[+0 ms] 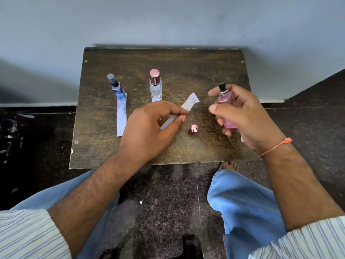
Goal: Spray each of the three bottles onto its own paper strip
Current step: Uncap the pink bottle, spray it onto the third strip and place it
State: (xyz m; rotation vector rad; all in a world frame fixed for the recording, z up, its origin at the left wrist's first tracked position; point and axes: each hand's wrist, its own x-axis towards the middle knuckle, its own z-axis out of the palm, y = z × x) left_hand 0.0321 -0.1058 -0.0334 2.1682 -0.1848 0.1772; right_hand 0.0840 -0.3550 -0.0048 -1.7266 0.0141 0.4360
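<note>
Nearest the camera are striped shirt cuffs, light blue trousers and a bare foot [228, 165] on the dark speckled floor, just under the near edge of the tabletop [186, 150].

On the tabletop, a loose pink cap [193, 129] stands between the two hands. The left hand [149, 128] pinches a white paper strip [186, 106] between thumb and forefinger; the strip is lifted, its long axis running diagonally from near-left to far-right, its free end pointing toward the bottle in the other hand. The right hand [250, 116], a thread bracelet [278, 145] on its wrist, is wrapped around a pink bottle [226, 105] held roughly upright, leaning slightly away, its black nozzle uncapped and uppermost, forefinger raised beside the nozzle. A sliver of white paper shows beneath that hand.

To the left lies another paper strip [121, 116], flat, its length running near to far, with a blue bottle [117, 86] standing on its far end. Beside it, a clear bottle with pink cap [155, 84] stands upright on a third strip's end, mostly hidden by the left hand.

Beyond is a grey wall.
</note>
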